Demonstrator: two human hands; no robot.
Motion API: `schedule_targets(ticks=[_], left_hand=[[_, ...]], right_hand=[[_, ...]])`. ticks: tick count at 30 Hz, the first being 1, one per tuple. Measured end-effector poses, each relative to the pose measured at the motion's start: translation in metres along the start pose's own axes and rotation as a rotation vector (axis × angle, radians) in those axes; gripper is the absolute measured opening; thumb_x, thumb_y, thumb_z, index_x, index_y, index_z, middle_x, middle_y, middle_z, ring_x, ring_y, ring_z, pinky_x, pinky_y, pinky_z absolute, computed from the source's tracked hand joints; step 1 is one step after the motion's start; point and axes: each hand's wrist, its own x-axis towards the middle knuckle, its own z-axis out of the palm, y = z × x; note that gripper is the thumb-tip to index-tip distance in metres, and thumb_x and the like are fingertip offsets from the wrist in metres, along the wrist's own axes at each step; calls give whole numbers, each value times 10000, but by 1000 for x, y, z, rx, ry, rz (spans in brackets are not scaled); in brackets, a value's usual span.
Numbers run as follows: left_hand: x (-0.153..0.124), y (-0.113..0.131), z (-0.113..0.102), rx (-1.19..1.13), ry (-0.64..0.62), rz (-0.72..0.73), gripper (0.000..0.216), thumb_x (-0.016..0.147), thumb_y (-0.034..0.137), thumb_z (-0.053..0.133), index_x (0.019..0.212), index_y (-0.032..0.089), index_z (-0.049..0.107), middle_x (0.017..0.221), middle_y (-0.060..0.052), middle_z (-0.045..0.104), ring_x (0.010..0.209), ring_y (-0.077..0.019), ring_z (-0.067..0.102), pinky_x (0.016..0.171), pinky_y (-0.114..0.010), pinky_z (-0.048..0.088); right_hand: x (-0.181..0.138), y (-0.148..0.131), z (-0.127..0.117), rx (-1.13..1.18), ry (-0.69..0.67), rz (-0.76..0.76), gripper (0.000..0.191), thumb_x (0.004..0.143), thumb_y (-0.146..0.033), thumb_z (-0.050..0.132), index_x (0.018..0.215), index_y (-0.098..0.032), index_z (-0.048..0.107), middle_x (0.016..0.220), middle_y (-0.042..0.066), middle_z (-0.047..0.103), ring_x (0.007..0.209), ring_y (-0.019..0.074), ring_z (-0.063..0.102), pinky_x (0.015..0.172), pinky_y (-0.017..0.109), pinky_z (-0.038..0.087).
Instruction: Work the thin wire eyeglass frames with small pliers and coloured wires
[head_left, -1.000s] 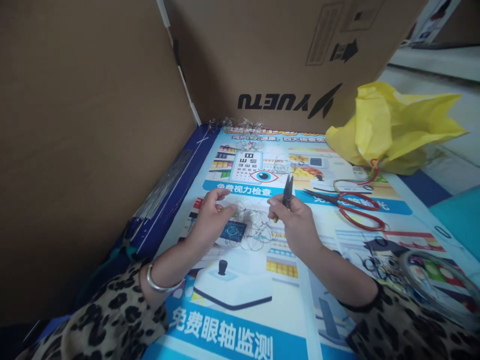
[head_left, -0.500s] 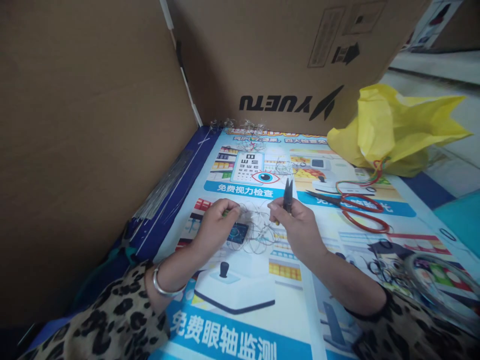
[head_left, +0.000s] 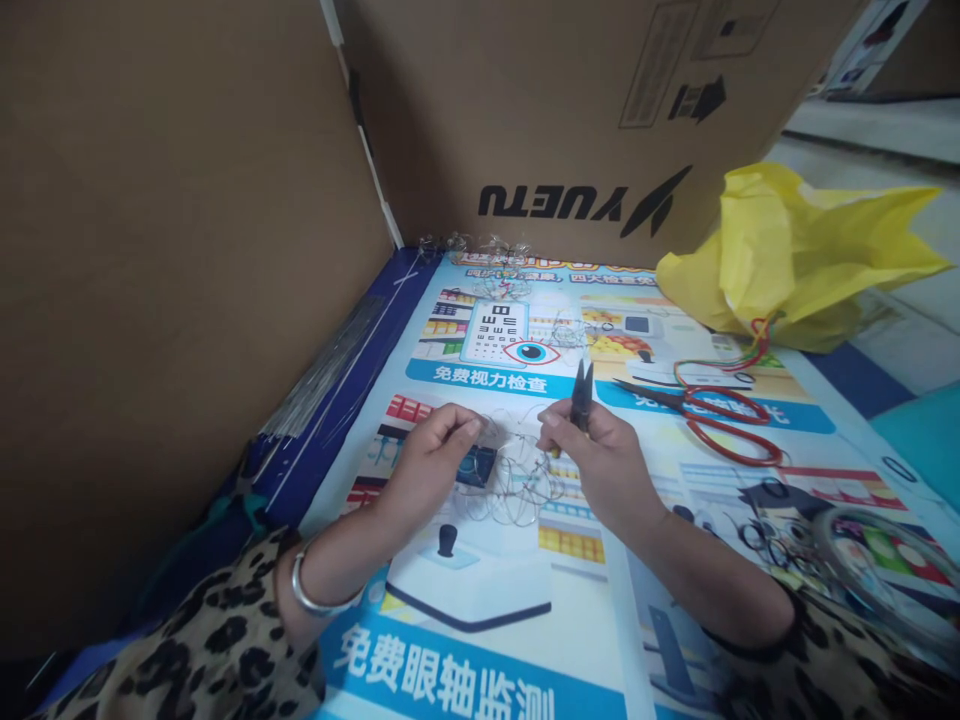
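Observation:
My left hand [head_left: 435, 455] is closed in a pinch on one side of a tangle of thin silvery wire loops [head_left: 517, 480] lying on a printed poster [head_left: 480, 640]. My right hand [head_left: 600, 450] is closed round small black snips [head_left: 580, 392], whose blades point up and away, and its fingertips also pinch the wire from the right. The two hands are a short way apart with the wire between them. Both sleeves have a leopard print, and a silver bangle [head_left: 307, 590] sits on my left wrist.
Red-handled scissors [head_left: 712, 425] lie to the right on the poster. A crumpled yellow plastic bag [head_left: 795, 255] sits at the back right. Cardboard walls [head_left: 172, 280] close off the left and back. Straight wires [head_left: 330, 365] lie along the left wall. More wire pieces [head_left: 487, 250] lie at the back; a clear bowl [head_left: 885, 570] is near right.
Both hands have drawn a little closer together and toward me over the wire. The snips stay upright in my right hand.

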Motion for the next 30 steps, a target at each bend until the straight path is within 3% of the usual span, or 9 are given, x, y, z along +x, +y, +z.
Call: schedule_targets(ticks=[30], left_hand=[[-7,1,-1,-34,-92,-30,176,847,317,503,808,158,567,892,-40,615,870,-168,546,794,-288,406]], right_hand=[[-5,-1,-2,125,-82,42,196,764,-367,633,799,-183,575,645,-6,593,616,139,564,617,309,451]])
